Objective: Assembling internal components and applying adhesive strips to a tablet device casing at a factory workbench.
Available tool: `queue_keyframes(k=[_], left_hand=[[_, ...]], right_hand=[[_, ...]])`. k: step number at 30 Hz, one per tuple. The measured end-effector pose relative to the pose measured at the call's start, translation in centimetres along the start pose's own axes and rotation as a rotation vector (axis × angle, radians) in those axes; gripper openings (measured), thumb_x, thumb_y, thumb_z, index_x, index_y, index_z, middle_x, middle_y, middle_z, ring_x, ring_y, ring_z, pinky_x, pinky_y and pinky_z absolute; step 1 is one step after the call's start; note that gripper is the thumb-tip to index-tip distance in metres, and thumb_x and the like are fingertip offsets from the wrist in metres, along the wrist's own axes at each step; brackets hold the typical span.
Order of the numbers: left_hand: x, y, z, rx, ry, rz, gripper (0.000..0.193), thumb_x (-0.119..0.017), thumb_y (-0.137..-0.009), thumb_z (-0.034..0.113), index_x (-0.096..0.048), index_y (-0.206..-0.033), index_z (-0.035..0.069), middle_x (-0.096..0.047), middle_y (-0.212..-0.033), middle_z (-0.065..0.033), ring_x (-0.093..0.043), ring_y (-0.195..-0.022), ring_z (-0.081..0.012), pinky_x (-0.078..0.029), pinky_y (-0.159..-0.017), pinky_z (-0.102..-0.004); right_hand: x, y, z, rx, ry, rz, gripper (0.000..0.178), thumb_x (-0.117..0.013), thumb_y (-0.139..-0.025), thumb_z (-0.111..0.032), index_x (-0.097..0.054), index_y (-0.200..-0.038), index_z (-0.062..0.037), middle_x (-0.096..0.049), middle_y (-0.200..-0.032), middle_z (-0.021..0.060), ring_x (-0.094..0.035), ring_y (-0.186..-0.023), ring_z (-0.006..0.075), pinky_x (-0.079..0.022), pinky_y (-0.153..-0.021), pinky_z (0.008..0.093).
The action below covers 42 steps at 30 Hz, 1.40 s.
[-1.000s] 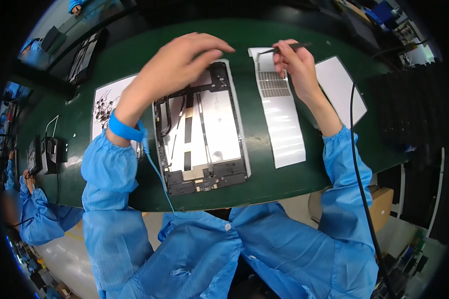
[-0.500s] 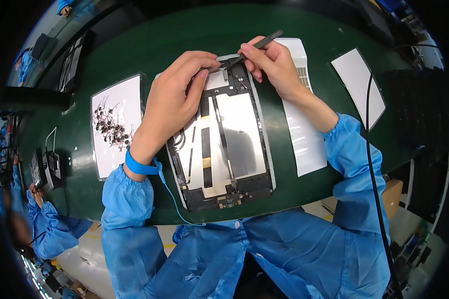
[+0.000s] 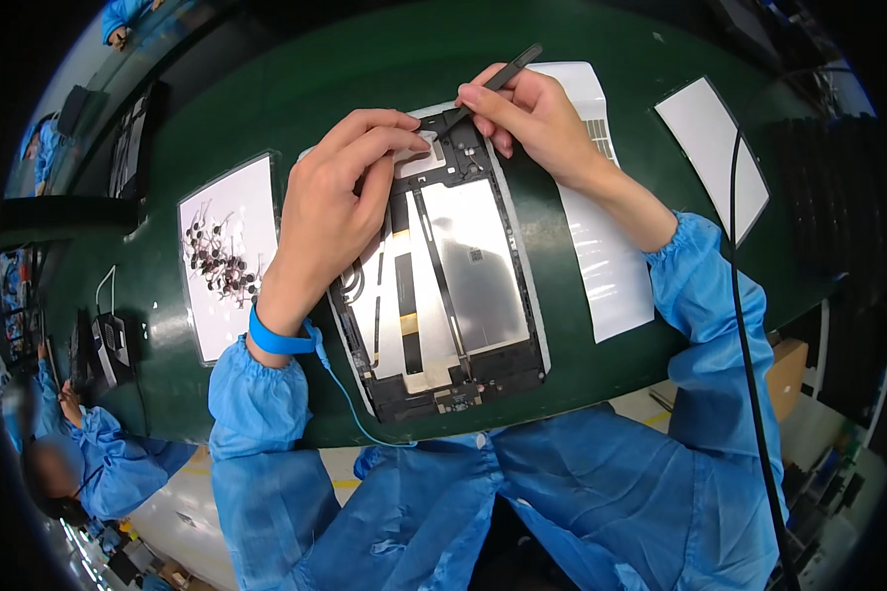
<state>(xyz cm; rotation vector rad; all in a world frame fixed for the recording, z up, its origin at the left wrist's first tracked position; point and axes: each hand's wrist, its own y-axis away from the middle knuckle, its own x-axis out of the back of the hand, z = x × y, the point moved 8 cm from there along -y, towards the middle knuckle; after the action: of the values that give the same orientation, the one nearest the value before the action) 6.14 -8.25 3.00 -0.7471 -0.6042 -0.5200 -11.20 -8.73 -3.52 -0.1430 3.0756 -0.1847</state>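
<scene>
An opened tablet (image 3: 488,271), its silvery inside and black frame bared, lies lengthwise in front of me on the green table. Black tweezers (image 3: 512,69) are gripped in my right hand (image 3: 547,133), slanting down to the tablet's far end. Their tips meet a pale patch beside my left fingertips. My left hand (image 3: 330,202) lies over the tablet's far left part, fingers bent together; whatever they pinch is too small to make out. A blue wrist strap (image 3: 278,340) with a coiled cord circles my left wrist.
Left of the tablet, a white sheet (image 3: 251,197) carries several small black round parts with thin wires (image 3: 217,261). A long white sheet (image 3: 611,266) lies to the right, with another white card (image 3: 715,148) beyond it. A black cable (image 3: 736,286) hangs down the right side. A co-worker (image 3: 118,453) sits at far left.
The tweezers and my right hand have shifted slightly left and away from me. My left thumb has tucked under the fingers. The whole view has turned a little.
</scene>
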Motion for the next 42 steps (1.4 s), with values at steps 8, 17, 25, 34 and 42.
queue_keyframes(k=[8, 17, 25, 34, 42], left_hand=[[-0.5, 0.1, -0.2, -0.039, -0.015, -0.025, 0.028, -0.053, -0.083, -0.008, -0.075, -0.093, 0.007, -0.069, -0.106, -0.0082, -0.069, -0.086, -0.0273, -0.055, -0.072, -0.0342], [-0.8, 0.1, 0.6, -0.098, -0.076, -0.054, 0.029, -0.056, -0.087, -0.005, -0.077, -0.098, 0.011, -0.068, -0.105, -0.0069, -0.068, -0.092, -0.0269, -0.055, -0.075, -0.0349], [-1.1, -0.1, 1.3, -0.171, -0.236, -0.073, 0.027, -0.059, -0.083, -0.004, -0.077, -0.096, 0.011, -0.068, -0.107, -0.0058, -0.065, -0.102, -0.0277, -0.054, -0.084, -0.0381], [1.4, 2.0, 3.5, -0.233, -0.396, -0.107, 0.034, -0.059, -0.082, 0.0, -0.07, -0.113, 0.008, -0.066, -0.123, -0.0088, -0.058, -0.121, -0.03, -0.042, -0.109, -0.0444], [15.0, 10.8, -10.6, 0.348, -0.324, 0.095, 0.015, -0.071, -0.084, 0.011, -0.07, -0.098, 0.005, -0.063, -0.091, -0.0073, -0.059, -0.088, -0.0217, -0.049, -0.073, -0.0321]], right_hand=[[0.1, 0.3, -0.2, 0.01, 0.024, 0.014, 0.024, -0.067, -0.096, -0.027, -0.063, -0.096, -0.003, -0.059, -0.07, 0.0002, -0.05, -0.055, 0.005, -0.039, -0.049, 0.0197], [-0.2, 0.5, -0.7, 0.031, 0.102, -0.007, 0.02, -0.063, -0.099, -0.024, -0.062, -0.1, -0.0033, -0.058, -0.073, 0.0002, -0.05, -0.059, 0.0046, -0.04, -0.051, 0.0193], [0.4, 1.3, -1.5, 0.199, 0.125, 0.123, 0.018, -0.063, -0.098, -0.019, -0.063, -0.108, -0.0032, -0.064, -0.081, 0.0018, -0.053, -0.067, 0.0041, -0.043, -0.06, 0.0186], [1.3, 2.5, -2.6, 0.252, 0.08, 0.304, 0.022, -0.069, -0.094, -0.014, -0.062, -0.111, -0.0022, -0.068, -0.087, 0.0054, -0.058, -0.069, 0.0067, -0.045, -0.06, 0.019], [-2.6, 1.6, -8.4, 0.412, 0.245, 0.229, 0.021, -0.066, -0.096, -0.015, -0.06, -0.11, -0.0008, -0.069, -0.085, 0.0085, -0.059, -0.064, 0.0076, -0.045, -0.057, 0.0193]])
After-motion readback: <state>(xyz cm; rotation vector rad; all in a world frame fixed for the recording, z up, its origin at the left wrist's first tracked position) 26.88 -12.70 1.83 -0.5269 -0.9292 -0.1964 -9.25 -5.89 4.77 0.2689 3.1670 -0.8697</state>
